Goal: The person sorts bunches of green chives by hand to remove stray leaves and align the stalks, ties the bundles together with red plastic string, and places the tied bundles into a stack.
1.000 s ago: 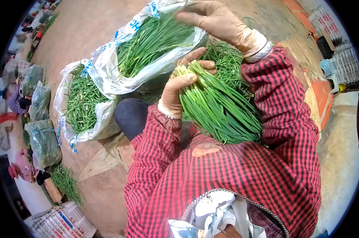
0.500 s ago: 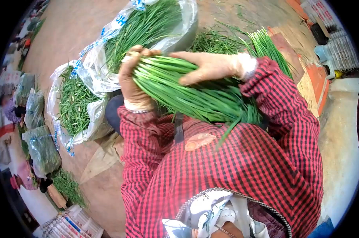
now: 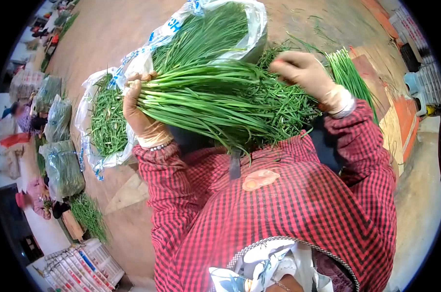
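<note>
My left hand [image 3: 138, 113], in a thin pale glove, is closed round the white stem ends of a bunch of garlic chives [image 3: 206, 100]. The green leaves fan out to the right across my lap. My right hand [image 3: 305, 74], gloved too, is raised apart from the bunch with its fingers curled together; whatever lies in them is hidden. Below it spreads a heap of loose chive leaves [image 3: 291, 114]. A neat bunch of chives [image 3: 349, 82] lies to the right of that hand, pale ends pointing away from me.
Ahead stands an open plastic bag [image 3: 258, 31] of long chives, and left of it a bag [image 3: 116, 159] of leaf scraps. Packed bags [image 3: 62, 170] line the left side, near other people. White crates [image 3: 82, 270] sit at lower left, more crates [image 3: 430, 82] at right.
My right hand has left the bunch and moved up and right, its fingers now curled. My left hand has shifted left with the chives, whose leaves have spread out.
</note>
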`<move>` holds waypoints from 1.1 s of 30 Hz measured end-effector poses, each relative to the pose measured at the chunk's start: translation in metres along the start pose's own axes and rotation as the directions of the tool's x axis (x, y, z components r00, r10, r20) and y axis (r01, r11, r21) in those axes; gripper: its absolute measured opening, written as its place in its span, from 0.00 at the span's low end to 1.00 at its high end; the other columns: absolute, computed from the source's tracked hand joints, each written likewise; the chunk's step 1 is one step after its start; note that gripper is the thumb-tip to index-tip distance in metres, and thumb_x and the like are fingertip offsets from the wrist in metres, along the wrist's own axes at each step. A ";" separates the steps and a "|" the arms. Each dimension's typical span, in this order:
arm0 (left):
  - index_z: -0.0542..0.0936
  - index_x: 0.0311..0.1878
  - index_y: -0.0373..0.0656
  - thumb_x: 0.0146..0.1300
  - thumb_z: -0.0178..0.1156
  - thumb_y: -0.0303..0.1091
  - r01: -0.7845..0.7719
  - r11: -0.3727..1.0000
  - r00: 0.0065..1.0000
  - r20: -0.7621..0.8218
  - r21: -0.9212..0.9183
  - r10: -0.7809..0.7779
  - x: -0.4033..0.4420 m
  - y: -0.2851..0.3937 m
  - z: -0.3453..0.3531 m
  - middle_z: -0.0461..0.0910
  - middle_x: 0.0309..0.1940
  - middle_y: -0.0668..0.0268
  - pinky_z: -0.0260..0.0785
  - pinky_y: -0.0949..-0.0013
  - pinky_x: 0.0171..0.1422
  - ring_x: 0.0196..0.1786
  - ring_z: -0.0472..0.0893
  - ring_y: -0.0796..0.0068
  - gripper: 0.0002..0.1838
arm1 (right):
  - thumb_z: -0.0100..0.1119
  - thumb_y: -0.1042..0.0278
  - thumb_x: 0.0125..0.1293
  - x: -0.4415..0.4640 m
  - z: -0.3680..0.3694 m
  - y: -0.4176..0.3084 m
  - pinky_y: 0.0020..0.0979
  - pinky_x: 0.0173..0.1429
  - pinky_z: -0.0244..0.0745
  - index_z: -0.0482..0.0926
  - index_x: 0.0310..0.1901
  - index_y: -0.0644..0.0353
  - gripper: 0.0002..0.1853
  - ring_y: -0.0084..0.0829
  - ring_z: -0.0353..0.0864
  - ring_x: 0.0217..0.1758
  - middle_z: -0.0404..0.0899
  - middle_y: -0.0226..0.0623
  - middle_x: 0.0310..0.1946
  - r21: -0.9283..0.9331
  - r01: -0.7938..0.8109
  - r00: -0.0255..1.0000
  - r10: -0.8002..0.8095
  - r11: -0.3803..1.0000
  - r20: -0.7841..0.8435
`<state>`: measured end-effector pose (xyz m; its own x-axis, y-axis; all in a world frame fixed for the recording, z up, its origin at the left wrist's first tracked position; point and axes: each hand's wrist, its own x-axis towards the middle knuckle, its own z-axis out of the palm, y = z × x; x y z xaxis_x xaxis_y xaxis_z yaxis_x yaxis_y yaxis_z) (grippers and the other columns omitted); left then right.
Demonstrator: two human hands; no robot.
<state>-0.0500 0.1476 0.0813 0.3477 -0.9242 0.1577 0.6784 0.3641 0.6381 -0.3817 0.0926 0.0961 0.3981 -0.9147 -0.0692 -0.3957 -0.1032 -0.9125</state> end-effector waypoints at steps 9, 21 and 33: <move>0.74 0.49 0.39 0.61 0.59 0.29 0.055 0.996 0.996 0.064 0.067 -0.059 -0.018 -0.030 0.031 0.79 0.38 0.59 0.68 0.53 0.64 0.50 0.78 0.58 0.13 | 0.60 0.50 0.65 0.023 0.100 -0.024 0.37 0.42 0.75 0.81 0.37 0.59 0.17 0.40 0.82 0.35 0.82 0.43 0.30 0.040 0.207 0.972 -0.210 0.978 0.103; 0.75 0.46 0.45 0.63 0.57 0.34 -0.088 0.992 0.987 0.126 -0.094 0.099 -0.010 0.022 -0.019 0.77 0.35 0.67 0.57 0.44 0.75 0.51 0.79 0.64 0.09 | 0.57 0.55 0.58 -0.013 0.026 0.130 0.44 0.46 0.77 0.83 0.41 0.56 0.16 0.47 0.83 0.40 0.83 0.46 0.34 -0.800 0.033 0.832 0.427 0.599 0.354; 0.73 0.33 0.47 0.52 0.61 0.34 -0.025 1.000 0.920 0.392 -0.016 0.030 -0.030 -0.025 0.026 0.75 0.27 0.67 0.46 0.46 0.81 0.58 0.76 0.58 0.08 | 0.62 0.61 0.66 0.011 0.038 -0.021 0.27 0.50 0.76 0.82 0.47 0.62 0.14 0.27 0.81 0.43 0.83 0.36 0.39 0.155 0.276 0.956 -0.288 0.949 0.062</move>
<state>-0.0941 0.1628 0.0803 0.0863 -0.8841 0.4592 0.6796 0.3893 0.6218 -0.3376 0.0994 0.0993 0.5457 -0.8203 0.1714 -0.1375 -0.2894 -0.9473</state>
